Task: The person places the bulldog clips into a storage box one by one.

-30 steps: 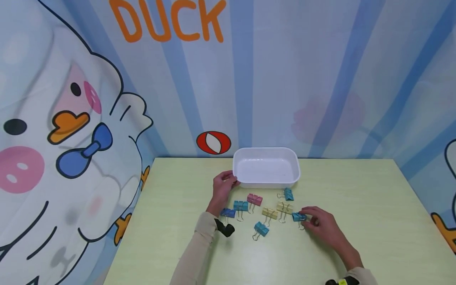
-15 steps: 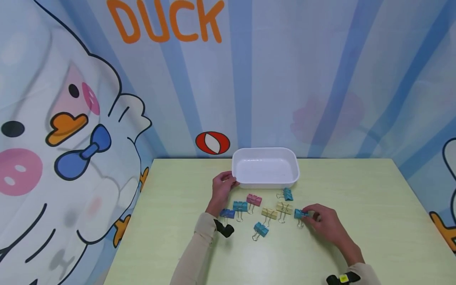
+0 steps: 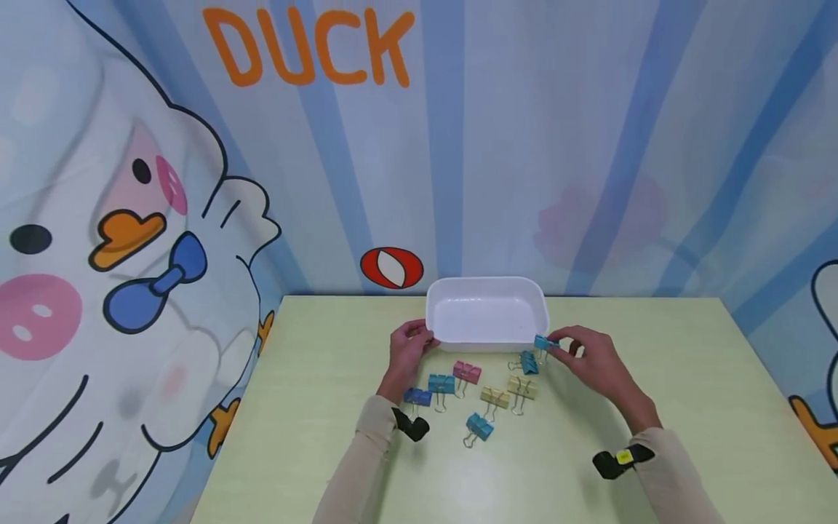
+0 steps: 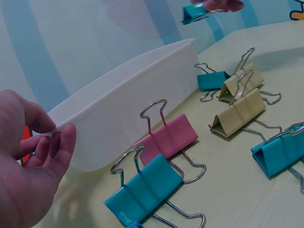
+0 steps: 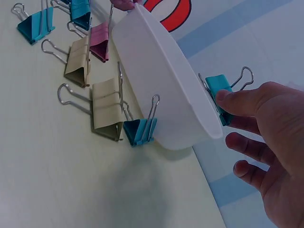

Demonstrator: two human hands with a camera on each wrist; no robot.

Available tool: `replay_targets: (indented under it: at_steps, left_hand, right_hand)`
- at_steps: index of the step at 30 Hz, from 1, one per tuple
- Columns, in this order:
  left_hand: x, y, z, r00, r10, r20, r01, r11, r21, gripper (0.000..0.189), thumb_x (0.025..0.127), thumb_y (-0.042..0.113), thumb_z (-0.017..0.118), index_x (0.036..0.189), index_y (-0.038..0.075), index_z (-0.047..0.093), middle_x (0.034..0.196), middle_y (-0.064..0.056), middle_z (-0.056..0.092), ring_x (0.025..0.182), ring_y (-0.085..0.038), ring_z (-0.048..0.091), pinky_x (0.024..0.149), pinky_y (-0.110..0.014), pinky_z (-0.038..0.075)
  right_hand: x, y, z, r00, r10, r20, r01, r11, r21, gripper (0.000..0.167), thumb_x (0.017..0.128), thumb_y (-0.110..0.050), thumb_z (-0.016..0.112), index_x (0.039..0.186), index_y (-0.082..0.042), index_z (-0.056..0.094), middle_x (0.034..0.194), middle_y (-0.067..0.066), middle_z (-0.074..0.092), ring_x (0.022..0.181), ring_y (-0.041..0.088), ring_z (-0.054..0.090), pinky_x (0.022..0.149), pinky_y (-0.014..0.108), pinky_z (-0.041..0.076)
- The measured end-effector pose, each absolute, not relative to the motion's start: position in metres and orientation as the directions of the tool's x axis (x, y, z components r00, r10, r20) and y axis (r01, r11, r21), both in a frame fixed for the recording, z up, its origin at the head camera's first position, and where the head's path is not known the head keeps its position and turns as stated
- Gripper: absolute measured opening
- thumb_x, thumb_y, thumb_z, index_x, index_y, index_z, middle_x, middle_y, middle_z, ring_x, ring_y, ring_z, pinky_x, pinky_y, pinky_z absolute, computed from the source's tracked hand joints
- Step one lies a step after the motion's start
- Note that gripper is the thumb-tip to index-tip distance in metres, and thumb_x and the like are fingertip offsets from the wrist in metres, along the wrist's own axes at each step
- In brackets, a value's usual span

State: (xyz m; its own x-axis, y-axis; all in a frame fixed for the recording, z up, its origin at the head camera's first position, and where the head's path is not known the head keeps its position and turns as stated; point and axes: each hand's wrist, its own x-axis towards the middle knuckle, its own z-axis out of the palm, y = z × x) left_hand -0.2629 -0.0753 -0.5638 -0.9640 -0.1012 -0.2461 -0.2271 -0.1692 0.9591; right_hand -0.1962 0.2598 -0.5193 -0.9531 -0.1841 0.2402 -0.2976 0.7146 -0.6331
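My left hand pinches the near left corner of the white plastic tray; the left wrist view shows thumb and fingertips at its rim. At the tray's right side, my right hand holds a teal binder clip between thumb and fingers, raised off the table. In the right wrist view this clip appears close to the tray's rim; whether it touches cannot be told. Just below it another teal binder clip lies against or close to the tray's front. No clips show inside the tray.
In front of the tray lie a pink clip, two yellow clips, more teal clips and a dark blue clip by the left wrist. A patterned curtain hangs right behind the table.
My right hand has lifted the teal binder clip and carried it away from me to the tray's right side. The left hand stays at the tray corner.
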Motion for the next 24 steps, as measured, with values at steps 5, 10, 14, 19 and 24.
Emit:
replay_targets:
  at_steps: [5, 10, 14, 19, 24]
  left_hand:
    - [-0.262, -0.075, -0.565, -0.966, -0.104, -0.239, -0.219, -0.168, 0.961, 0.035, 0.097, 0.0, 0.065, 0.131, -0.005, 0.061, 0.113, -0.018, 0.062, 0.086, -0.019, 0.068, 0.083, -0.03, 0.062]
    - [-0.261, -0.075, -0.564, -0.967, -0.097, -0.237, -0.218, -0.171, 0.961, 0.034, 0.098, 0.0, 0.065, 0.131, -0.005, 0.061, 0.114, -0.017, 0.062, 0.087, -0.019, 0.068, 0.085, -0.03, 0.062]
    - [-0.261, -0.077, -0.563, -0.967, -0.097, -0.235, -0.215, -0.178, 0.96, 0.035, 0.097, 0.001, 0.066, 0.131, -0.004, 0.061, 0.114, -0.017, 0.062, 0.087, -0.019, 0.068, 0.084, -0.03, 0.062]
    - [-0.263, -0.077, -0.565, -0.97, -0.093, -0.222, -0.202, -0.192, 0.96, 0.034, 0.096, 0.0, 0.066, 0.129, -0.005, 0.061, 0.113, -0.017, 0.063, 0.085, -0.019, 0.068, 0.083, -0.03, 0.062]
    - [-0.264, -0.077, -0.568, -0.974, -0.08, -0.213, -0.192, -0.212, 0.958, 0.033, 0.096, -0.001, 0.066, 0.128, -0.008, 0.06, 0.113, -0.019, 0.062, 0.085, -0.018, 0.068, 0.084, -0.032, 0.062]
  right_hand:
    - [-0.216, 0.242, -0.514, -0.949, -0.204, 0.239, -0.312, 0.702, -0.64, 0.022, 0.095, -0.012, 0.076, 0.115, -0.005, 0.075, 0.109, 0.012, 0.073, 0.083, 0.022, 0.061, 0.062, 0.028, 0.052]
    - [-0.23, 0.224, -0.516, -0.964, -0.192, 0.182, -0.265, 0.697, -0.667, 0.024, 0.096, -0.015, 0.075, 0.117, -0.004, 0.073, 0.11, 0.012, 0.072, 0.086, 0.023, 0.059, 0.065, 0.029, 0.052]
    - [-0.237, 0.212, -0.523, -0.976, -0.179, 0.126, -0.216, 0.694, -0.687, 0.025, 0.097, -0.017, 0.074, 0.119, -0.004, 0.072, 0.113, 0.012, 0.072, 0.087, 0.024, 0.057, 0.069, 0.031, 0.052]
    - [-0.243, 0.205, -0.532, -0.979, -0.164, 0.119, -0.2, 0.697, -0.689, 0.025, 0.097, -0.017, 0.074, 0.119, -0.004, 0.072, 0.115, 0.013, 0.072, 0.086, 0.024, 0.057, 0.07, 0.031, 0.051]
    - [-0.244, 0.201, -0.535, -0.977, -0.16, 0.138, -0.211, 0.702, -0.68, 0.024, 0.097, -0.017, 0.074, 0.118, -0.004, 0.073, 0.116, 0.014, 0.072, 0.089, 0.026, 0.058, 0.075, 0.036, 0.052]
